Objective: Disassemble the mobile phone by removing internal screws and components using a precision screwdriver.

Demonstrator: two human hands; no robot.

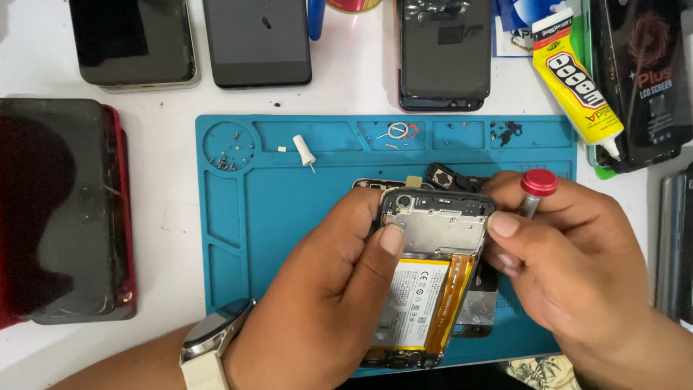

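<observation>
An opened phone with its back cover off lies tilted over a blue repair mat. A silver metal shield covers its upper part and a white and yellow battery fills the lower part. My left hand grips the phone's left side, thumb pressed on the metal shield. My right hand touches the phone's right edge with a fingertip and holds a screwdriver with a red cap. A watch sits on my left wrist.
Several tiny screws lie in the mat's round tray, and a small white tip sits nearby. Dark phones and screens line the table's back and left. A yellow glue tube rests at the back right, next to a black screen box.
</observation>
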